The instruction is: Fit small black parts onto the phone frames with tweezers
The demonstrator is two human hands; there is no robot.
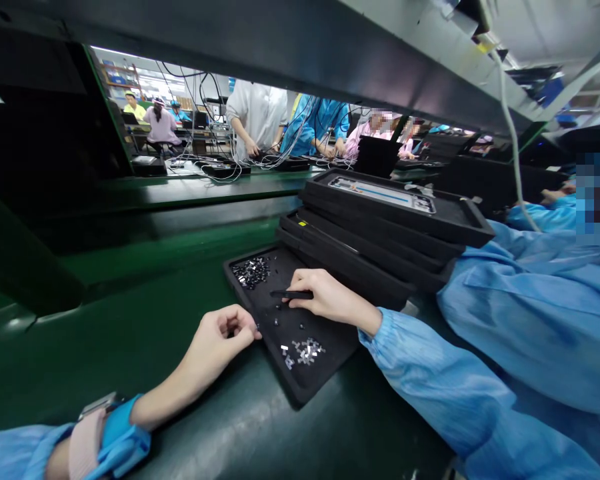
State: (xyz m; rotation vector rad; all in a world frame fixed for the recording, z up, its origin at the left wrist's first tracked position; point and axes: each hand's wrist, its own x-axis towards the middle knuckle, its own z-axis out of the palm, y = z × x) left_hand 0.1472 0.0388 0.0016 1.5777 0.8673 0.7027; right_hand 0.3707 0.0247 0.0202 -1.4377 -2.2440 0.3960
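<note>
1. Black foam tray [325, 373]: lies on the green bench top [130, 320], its far edge against the lowest of the stacked trays. It sits between the two hands, and both reach over it.
2. Dark small parts [250, 272]: a loose heap in the tray's far corner, too small to identify.
3. Silver small parts [305, 350]: a scattered cluster near the tray's near edge, too small to identify. A few dark specks lie apart from both heaps.
4. Right hand [327, 297]: over the middle of the tray. Its fingers [305, 280] close on black tweezers [291, 293], whose tips point toward the left hand, above the tray surface.
5. Left hand [225, 337]: at the tray's near-left edge. Its fingers [243, 327] curl together, and nothing shows between them.
6. Wrist strap [93, 433]: a pale band with a metal plate, worn around the left forearm at the blue sleeve's cuff.
7. Stacked black trays [380, 227]: beside the Black foam tray, the top one holding a long, slim component [383, 193].
8. Co-worker's blue sleeve [530, 287]: at right, just beside the right arm.
9. Background: people in white and blue smocks [255, 113] work beyond the bench among tangled cables [215, 167].
</note>
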